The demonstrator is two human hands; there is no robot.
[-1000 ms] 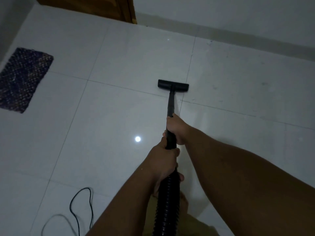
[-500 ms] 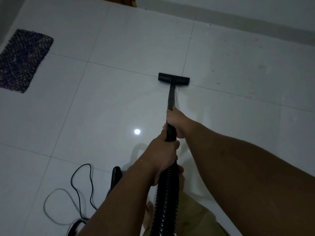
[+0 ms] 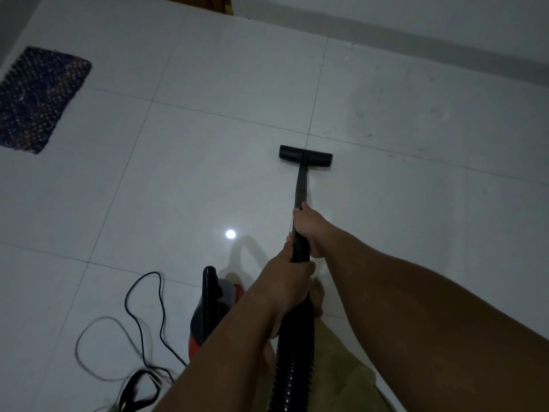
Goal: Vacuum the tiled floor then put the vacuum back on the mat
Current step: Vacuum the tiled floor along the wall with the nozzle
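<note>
1. The right hand (image 3: 309, 230) is closed around the black wand (image 3: 300, 191) of the vacuum, gripping it at its upper end, fingers wrapped fully round the tube.
2. The left hand (image 3: 289, 283) is closed as well, clamped just behind the right hand where the wand joins the ribbed black hose (image 3: 292, 361); the two hands sit nearly touching, one ahead of the other.
3. The wand slopes down and away to the floor head (image 3: 305, 156), a flat black bar lying on the tiled floor (image 3: 193, 179) just short of a grout line crossing.
4. The red and grey vacuum body (image 3: 214, 310) stands on the tiles to the left of the arms, partly hidden behind the left forearm, with a second length of hose rising from its top.
5. A black cord (image 3: 142, 316) and a paler one loop loosely over the floor left of the body, ending in a blurred tangle at the bottom edge.
6. The dark woven mat (image 3: 38, 99) lies at the far left near the wall, well apart from the vacuum and floor head.
7. Bare tiles stretch ahead and to the right of the floor head up to the grey skirting (image 3: 416, 46); a wooden door frame shows at the top edge.
8. A bare foot (image 3: 317, 295) rests on the tiles just beside the hose.
</note>
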